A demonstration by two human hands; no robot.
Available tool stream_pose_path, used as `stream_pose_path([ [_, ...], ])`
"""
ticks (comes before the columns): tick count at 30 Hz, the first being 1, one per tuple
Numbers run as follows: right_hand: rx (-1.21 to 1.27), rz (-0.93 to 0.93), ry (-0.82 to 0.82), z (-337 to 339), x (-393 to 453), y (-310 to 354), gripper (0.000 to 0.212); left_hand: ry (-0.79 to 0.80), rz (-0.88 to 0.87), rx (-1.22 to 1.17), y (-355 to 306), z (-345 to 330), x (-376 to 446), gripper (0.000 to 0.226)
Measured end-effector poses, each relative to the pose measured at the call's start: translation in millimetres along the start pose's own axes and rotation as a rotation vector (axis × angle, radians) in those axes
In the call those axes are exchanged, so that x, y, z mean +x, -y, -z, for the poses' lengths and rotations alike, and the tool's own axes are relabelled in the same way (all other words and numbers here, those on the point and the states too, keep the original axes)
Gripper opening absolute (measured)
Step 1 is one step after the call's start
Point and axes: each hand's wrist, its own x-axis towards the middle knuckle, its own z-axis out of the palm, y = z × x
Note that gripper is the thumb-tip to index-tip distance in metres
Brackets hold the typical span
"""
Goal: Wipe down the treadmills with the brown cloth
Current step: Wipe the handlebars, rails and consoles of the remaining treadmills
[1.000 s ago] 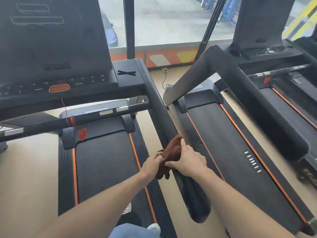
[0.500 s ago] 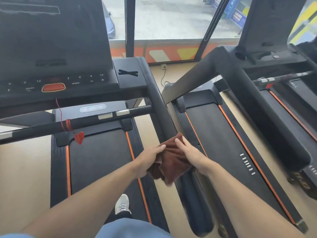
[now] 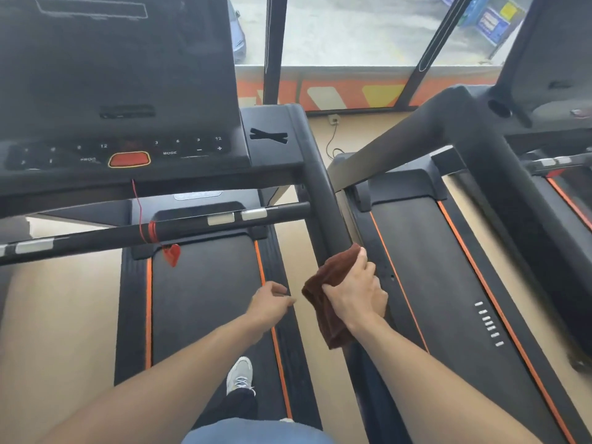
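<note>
Right hand (image 3: 354, 296) grips the brown cloth (image 3: 330, 299), fingers curled over it and pressing it against the right handrail (image 3: 323, 193) of the near treadmill (image 3: 198, 293). Left hand (image 3: 269, 299) holds nothing: fingers loosely curled, hanging over the right edge of that treadmill's belt, just beside the cloth but apart from it.

Near treadmill fills the left half of the view; belt runs between two orange side stripes. Person stands on it, one white sneaker (image 3: 239, 374) on the belt near its right edge.

Second treadmill (image 3: 426, 267) sits to the right, parallel, its left edge close beside the wiped handrail. A third one is partly visible at the far right edge, mostly cut off.

Console (image 3: 118, 75) of the near treadmill takes the upper left: dark screen, button row below it, red stop button (image 3: 129, 159) on the panel's lower edge. Crossbar (image 3: 153, 230) spans below the console, from the left edge of the view to the right handrail, with silver grip sensors on it.

Cloth is bunched, upper corner lying on the handrail, lower end hanging free below the right hand.

Red safety cord (image 3: 138, 203) drops from under the console, wraps the crossbar, ends in a red clip (image 3: 172, 254) dangling over the front of the belt.
</note>
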Motion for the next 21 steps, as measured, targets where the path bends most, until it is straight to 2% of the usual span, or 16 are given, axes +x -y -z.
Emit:
stream_pose_path([
  [5,0.006,-0.004,-0.006,4.2,42.0,32.8,0.108,0.035,-0.052,-0.069,-11.1,-1.8,9.1,0.021],
  [10,0.002,-0.002,-0.023,8.2,79.3,67.2,0.109,0.021,0.007,-0.105,-0.2,3.4,21.8,0.016],
  [17,-0.098,0.075,-0.074,12.7,110.1,104.8,0.125,0.006,0.002,0.028,14.0,13.3,30.7,0.015],
  [21,-0.096,0.094,-0.027,15.3,108.9,101.4,0.127,-0.019,-0.046,0.081,12.7,19.1,14.9,0.012],
])
